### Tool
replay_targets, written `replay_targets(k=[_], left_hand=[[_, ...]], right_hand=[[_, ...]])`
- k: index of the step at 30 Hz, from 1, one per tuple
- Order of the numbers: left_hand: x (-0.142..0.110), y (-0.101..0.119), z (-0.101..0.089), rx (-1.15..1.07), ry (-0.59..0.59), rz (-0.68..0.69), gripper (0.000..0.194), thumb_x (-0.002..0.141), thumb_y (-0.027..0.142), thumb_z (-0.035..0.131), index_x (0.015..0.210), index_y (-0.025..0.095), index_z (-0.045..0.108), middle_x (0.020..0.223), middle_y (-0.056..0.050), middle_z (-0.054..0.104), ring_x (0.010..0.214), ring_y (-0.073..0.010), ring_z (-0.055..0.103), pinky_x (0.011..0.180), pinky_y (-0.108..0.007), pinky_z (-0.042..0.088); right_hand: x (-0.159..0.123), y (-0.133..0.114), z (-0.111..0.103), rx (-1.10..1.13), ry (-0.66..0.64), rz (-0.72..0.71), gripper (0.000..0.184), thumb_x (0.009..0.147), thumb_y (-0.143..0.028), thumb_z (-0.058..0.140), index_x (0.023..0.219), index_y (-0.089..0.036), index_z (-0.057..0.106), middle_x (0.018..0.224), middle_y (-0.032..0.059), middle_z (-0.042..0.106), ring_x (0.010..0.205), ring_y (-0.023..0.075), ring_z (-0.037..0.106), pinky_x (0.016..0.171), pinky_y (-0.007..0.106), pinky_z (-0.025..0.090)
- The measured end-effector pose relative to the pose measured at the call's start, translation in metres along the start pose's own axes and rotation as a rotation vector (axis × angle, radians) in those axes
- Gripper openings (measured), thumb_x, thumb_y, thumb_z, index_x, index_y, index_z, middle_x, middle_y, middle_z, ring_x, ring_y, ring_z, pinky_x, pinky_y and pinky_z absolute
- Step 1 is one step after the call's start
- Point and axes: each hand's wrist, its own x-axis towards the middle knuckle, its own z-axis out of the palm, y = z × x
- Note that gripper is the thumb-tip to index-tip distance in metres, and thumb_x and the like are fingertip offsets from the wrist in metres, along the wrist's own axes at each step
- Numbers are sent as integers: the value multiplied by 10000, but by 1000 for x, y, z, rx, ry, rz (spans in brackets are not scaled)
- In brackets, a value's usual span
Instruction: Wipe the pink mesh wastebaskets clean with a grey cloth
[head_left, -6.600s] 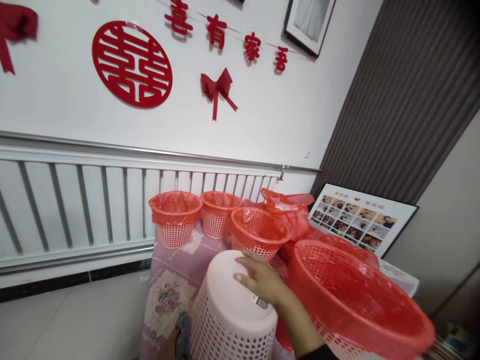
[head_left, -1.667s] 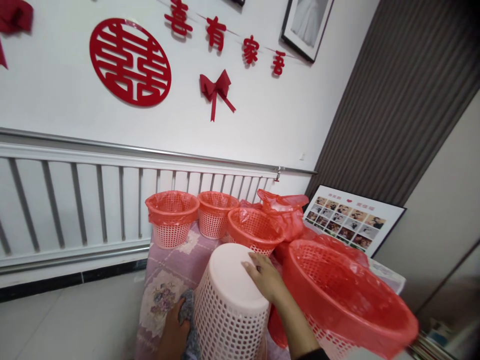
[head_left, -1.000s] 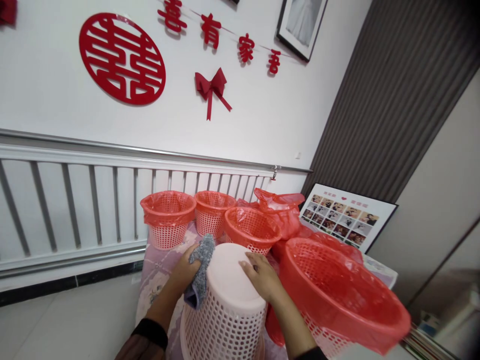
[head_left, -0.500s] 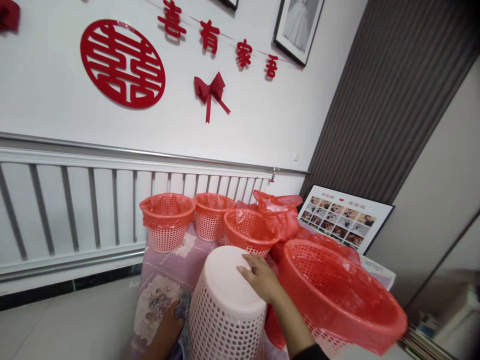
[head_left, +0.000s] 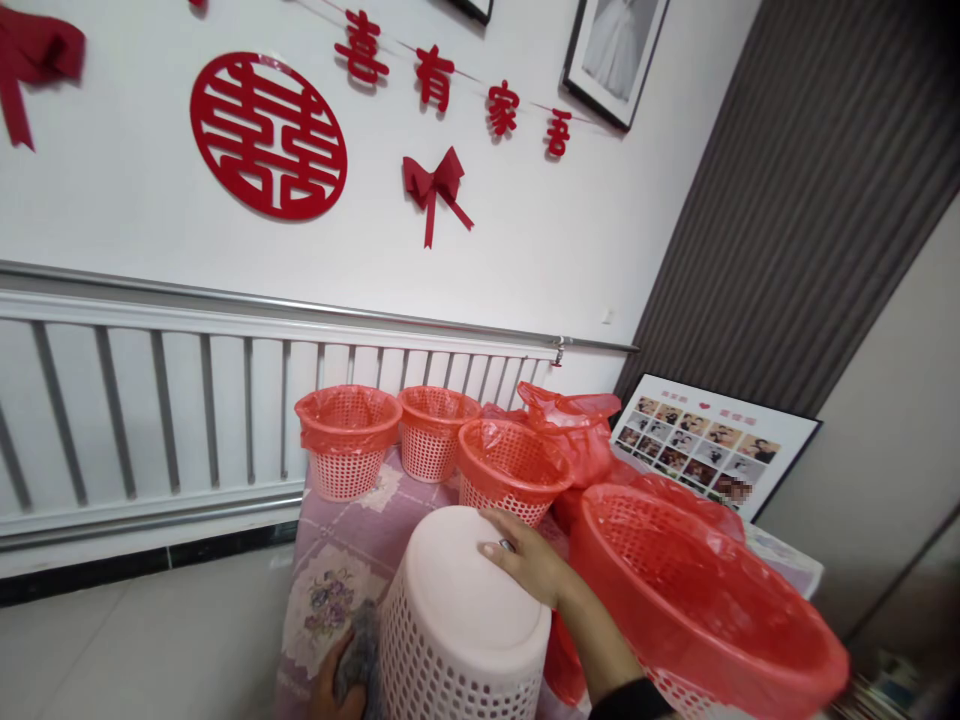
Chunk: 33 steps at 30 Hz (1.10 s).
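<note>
A pale pink perforated basket (head_left: 457, 625) stands upside down on the table in front of me. My right hand (head_left: 525, 560) lies flat on its upturned bottom, fingers stretched out, pressing on it. My left hand (head_left: 328, 690) shows only partly at the bottom edge, closed on a grey cloth (head_left: 361, 655) held against the basket's left side.
Several pink baskets lined with red plastic bags stand around: two at the back (head_left: 349, 438), one in the middle (head_left: 511, 466), a big one close on the right (head_left: 697, 600). The table has a pink patterned cloth (head_left: 337, 580). A radiator cover (head_left: 150, 400) runs behind; a photo board (head_left: 712, 440) leans at right.
One second ago my left hand held the cloth up at the basket's top rim; it has since gone down the left side to the base. My right hand stays on the bottom.
</note>
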Motion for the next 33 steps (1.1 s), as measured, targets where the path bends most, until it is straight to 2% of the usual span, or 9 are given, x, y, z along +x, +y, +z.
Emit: replay_targets(k=[2, 5, 10, 13, 18, 22, 25, 29, 33], left_hand=[[6, 24, -4, -77, 34, 20, 615, 754, 184, 427, 1359, 150, 534, 1450, -90, 563, 1372, -230, 494, 1174, -361, 365], [5, 72, -22, -258, 94, 148, 620, 744, 208, 465, 1357, 143, 527, 1468, -105, 532, 1395, -260, 452, 1210, -431, 296], [-4, 121, -41, -384, 147, 516, 590, 765, 234, 517, 1354, 214, 538, 1469, -76, 517, 1388, -247, 444, 1205, -458, 295], [10, 109, -30, -300, 145, 544, 569, 761, 196, 483, 1323, 207, 568, 1459, -73, 522, 1396, -226, 435, 1222, -423, 268], [42, 44, 1, -138, 113, 256, 600, 748, 133, 431, 1338, 109, 535, 1431, -120, 556, 1376, -239, 472, 1216, -419, 288], [39, -8, 14, -23, 47, 92, 614, 682, 50, 465, 1285, 70, 581, 1368, -156, 610, 1324, -269, 537, 1188, -421, 338], [31, -30, 17, 39, -2, 45, 625, 680, 31, 495, 1300, 58, 575, 1400, -186, 580, 1315, -292, 547, 1184, -437, 337], [35, -21, 11, 30, -23, 38, 626, 704, 18, 463, 1325, 13, 541, 1413, -215, 563, 1335, -288, 529, 1181, -440, 343], [43, 33, -13, -64, 11, 180, 612, 718, 49, 442, 1317, 82, 563, 1407, -145, 588, 1355, -258, 505, 1199, -441, 317]], right_hand=[[0, 3, 1, 13, -1, 0, 578, 842, -467, 626, 1327, -154, 592, 1384, 155, 587, 1282, 287, 535, 1137, 458, 371], [1, 7, 3, 38, 1, 12, 585, 848, -472, 615, 1322, -130, 586, 1387, 172, 574, 1280, 284, 536, 1127, 451, 386], [3, 13, 4, 26, -10, 11, 610, 850, -511, 614, 1308, -109, 589, 1391, 195, 555, 1293, 292, 520, 1142, 453, 364], [3, 14, 5, 29, -4, 17, 601, 854, -522, 613, 1298, -117, 596, 1390, 195, 553, 1292, 293, 522, 1133, 456, 377], [3, 15, 6, 55, 8, 15, 568, 853, -512, 617, 1275, -132, 610, 1380, 186, 565, 1285, 295, 531, 1134, 468, 378], [4, 15, 7, 72, 8, 13, 562, 853, -510, 612, 1276, -139, 606, 1377, 183, 569, 1282, 292, 536, 1127, 469, 390], [4, 15, 7, 73, 9, 8, 565, 850, -509, 611, 1271, -133, 607, 1372, 186, 570, 1277, 291, 538, 1124, 464, 395], [3, 14, 6, 67, 6, 13, 607, 848, -521, 611, 1282, -98, 599, 1367, 200, 564, 1273, 288, 539, 1127, 448, 393], [2, 12, 5, 50, 0, 11, 603, 858, -524, 602, 1289, -102, 599, 1370, 193, 560, 1278, 282, 532, 1135, 440, 381]])
